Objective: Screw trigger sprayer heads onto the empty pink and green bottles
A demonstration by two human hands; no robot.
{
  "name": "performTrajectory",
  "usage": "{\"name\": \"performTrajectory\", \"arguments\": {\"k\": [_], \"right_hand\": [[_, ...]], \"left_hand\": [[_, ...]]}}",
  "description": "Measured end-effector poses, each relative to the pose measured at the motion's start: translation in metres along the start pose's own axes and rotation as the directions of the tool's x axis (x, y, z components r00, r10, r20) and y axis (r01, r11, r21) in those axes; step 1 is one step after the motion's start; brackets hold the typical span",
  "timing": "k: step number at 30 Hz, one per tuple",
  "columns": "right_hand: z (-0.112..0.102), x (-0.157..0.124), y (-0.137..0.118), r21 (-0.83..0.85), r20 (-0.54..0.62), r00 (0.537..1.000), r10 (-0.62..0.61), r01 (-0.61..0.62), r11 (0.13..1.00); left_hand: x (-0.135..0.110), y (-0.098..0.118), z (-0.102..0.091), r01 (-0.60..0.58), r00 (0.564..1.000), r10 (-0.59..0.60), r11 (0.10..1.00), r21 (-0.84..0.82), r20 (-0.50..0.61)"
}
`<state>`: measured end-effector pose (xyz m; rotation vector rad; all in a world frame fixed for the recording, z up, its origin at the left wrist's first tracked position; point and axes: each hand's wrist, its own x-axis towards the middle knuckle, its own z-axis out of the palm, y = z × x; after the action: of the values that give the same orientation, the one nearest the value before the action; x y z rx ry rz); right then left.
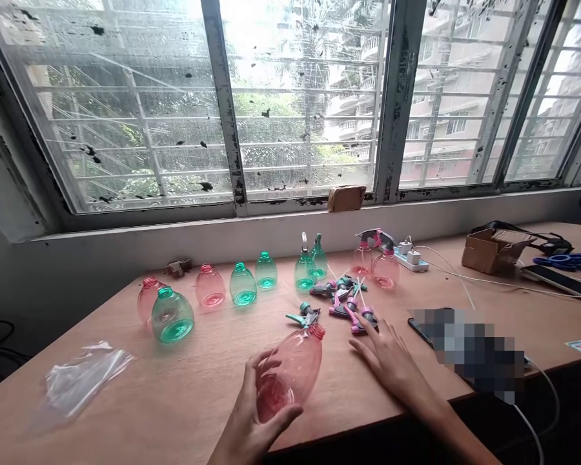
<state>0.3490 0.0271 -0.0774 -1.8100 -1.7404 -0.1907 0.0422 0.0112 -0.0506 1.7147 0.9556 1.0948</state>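
Note:
My left hand (252, 420) is wrapped round the base of a pink plastic bottle (293, 371), which is tilted with its open neck pointing away toward the window. My right hand (385, 355) lies flat on the wooden table (184, 394) with fingers stretched out, its fingertips at a pile of pink and green spray-trigger heads (346, 300). It holds nothing that I can see.
Uncapped pink and green bottles (172, 315) stand in a row at the left and middle. Green bottles (310, 265) and pink bottles (375, 261) with sprayers stand near the wall. A clear plastic bag (80, 378) lies at left. A power strip (409, 258), cardboard box (494, 248) and cables are at right.

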Motion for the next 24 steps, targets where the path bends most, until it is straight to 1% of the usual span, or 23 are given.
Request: {"name": "performTrajectory", "arguments": {"k": [2,4,6,9,13,16,18,20,24], "right_hand": [[0.002,0.0,0.004,-0.081,0.045,0.999,0.027,-0.023,0.996],[0.0,-0.002,0.003,-0.155,0.049,0.997,0.057,-0.048,0.987],[-0.003,-0.003,0.001,-0.207,0.036,0.995,0.092,-0.083,0.975],[-0.007,-0.003,0.001,-0.228,0.03,0.991,0.128,-0.118,0.966],[-0.008,0.0,0.004,-0.222,0.091,0.99,0.111,-0.089,0.971],[-0.009,0.001,0.003,-0.226,0.155,0.985,0.073,-0.036,0.973],[-0.011,0.002,0.001,-0.237,0.17,0.983,0.07,-0.028,0.971],[-0.015,0.002,-0.003,-0.234,0.164,0.98,0.111,-0.07,0.97],[-0.022,0.003,-0.008,-0.246,0.145,0.961,0.237,-0.197,0.949]], "left_hand": [[0.0,0.004,-0.001,0.019,0.999,-0.02,0.999,0.034,0.048],[0.0,0.007,-0.003,0.024,0.997,-0.029,0.998,0.062,0.072],[0.0,0.008,-0.003,0.026,0.997,-0.032,0.996,0.081,0.074],[0.0,0.008,-0.003,0.022,0.997,-0.029,0.995,0.095,0.069],[0.0,0.008,-0.002,0.027,0.998,-0.031,0.995,0.094,0.049],[0.001,0.008,-0.002,0.039,0.998,-0.045,0.994,0.103,0.053],[0.0,0.009,-0.002,0.042,0.997,-0.048,0.994,0.104,0.06],[0.001,0.01,-0.003,0.045,0.996,-0.052,0.994,0.099,0.072],[0.002,0.012,-0.002,0.053,0.995,-0.061,0.994,0.094,0.084]]}}
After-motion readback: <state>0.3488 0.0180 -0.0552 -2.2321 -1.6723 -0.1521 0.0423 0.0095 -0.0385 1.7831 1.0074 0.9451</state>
